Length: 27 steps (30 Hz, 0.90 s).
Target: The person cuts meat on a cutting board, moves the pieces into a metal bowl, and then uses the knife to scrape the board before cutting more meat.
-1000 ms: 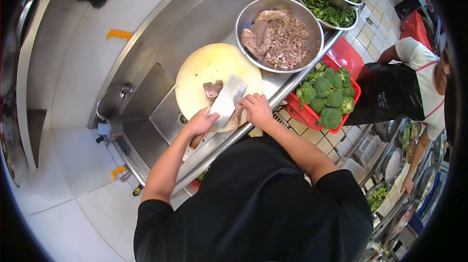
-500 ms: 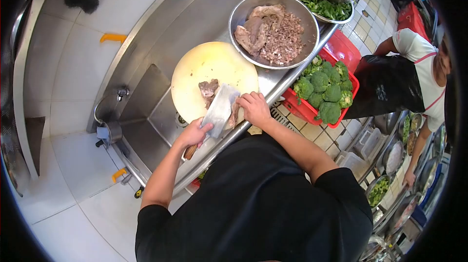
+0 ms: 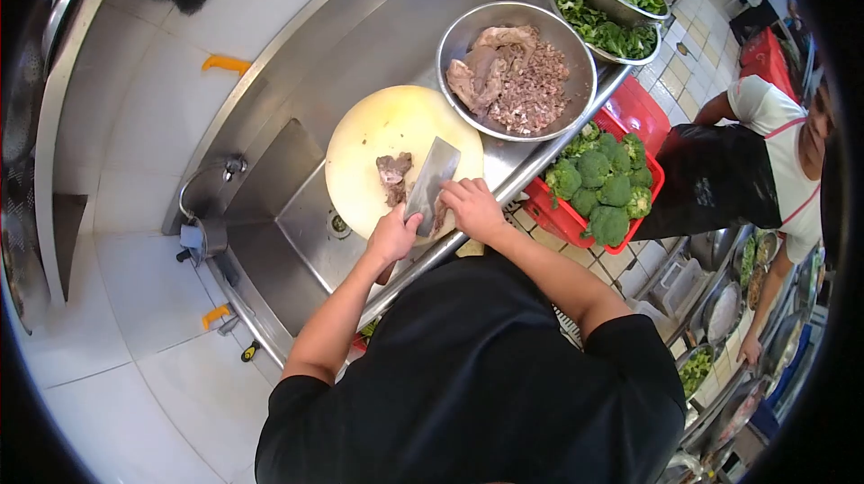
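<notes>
My left hand is closed around the handle of a cleaver. Its broad blade stands over the round cutting board, close beside the fingers of my right hand. Those fingers are curled down on a piece of meat near the board's front edge, and the blade and fingers partly hide it. Left of the blade lies another chunk of cooked-looking meat. Behind the board, a steel bowl holds large meat pieces and chopped meat.
A red crate of broccoli stands below the counter's right edge. Bowls of leafy greens sit at the back right. To the left is a sink with a tap. A co-worker stands at right.
The cleaver has turned from lying flatter to a steeper angle beside my right fingers. The whole view has shifted slightly; my right hand stays on the meat.
</notes>
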Each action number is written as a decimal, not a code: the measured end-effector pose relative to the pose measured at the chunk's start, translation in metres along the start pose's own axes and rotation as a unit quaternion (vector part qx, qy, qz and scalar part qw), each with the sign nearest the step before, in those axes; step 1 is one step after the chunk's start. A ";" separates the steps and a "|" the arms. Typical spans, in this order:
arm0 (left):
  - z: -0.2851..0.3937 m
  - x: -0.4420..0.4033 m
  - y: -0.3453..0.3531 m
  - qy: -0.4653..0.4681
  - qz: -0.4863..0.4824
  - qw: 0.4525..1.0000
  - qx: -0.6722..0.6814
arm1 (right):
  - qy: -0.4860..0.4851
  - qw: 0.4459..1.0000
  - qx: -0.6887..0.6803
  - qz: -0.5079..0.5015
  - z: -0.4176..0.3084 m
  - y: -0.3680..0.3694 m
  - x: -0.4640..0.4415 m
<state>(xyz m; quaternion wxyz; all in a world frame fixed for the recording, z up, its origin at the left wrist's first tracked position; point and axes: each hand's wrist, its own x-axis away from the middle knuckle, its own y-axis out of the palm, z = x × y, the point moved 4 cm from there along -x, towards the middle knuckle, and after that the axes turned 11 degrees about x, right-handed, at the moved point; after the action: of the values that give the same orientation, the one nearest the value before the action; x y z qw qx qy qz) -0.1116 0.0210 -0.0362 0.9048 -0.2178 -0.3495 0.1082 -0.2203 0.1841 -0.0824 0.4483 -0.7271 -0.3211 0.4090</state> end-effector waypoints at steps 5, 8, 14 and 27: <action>-0.026 -0.015 0.009 0.100 0.065 0.990 -0.070 | 0.026 0.992 -0.039 -0.115 0.001 -0.004 -0.015; -0.010 -0.005 0.003 0.001 0.039 0.999 -0.035 | -0.004 0.995 -0.039 -0.097 0.004 -0.003 -0.011; -0.036 -0.004 -0.007 0.007 0.078 0.997 -0.016 | 0.007 0.997 -0.072 -0.026 0.015 -0.002 0.014; -0.001 0.028 0.014 0.031 0.155 0.983 -0.090 | -0.078 0.995 -0.067 -0.017 0.002 -0.003 0.003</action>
<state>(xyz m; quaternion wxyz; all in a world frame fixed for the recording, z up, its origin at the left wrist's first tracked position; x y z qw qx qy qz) -0.0911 0.0424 -0.0274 0.8644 -0.3528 -0.2912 0.2086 -0.2211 0.1886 -0.0807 0.3793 -0.7158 -0.3935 0.4346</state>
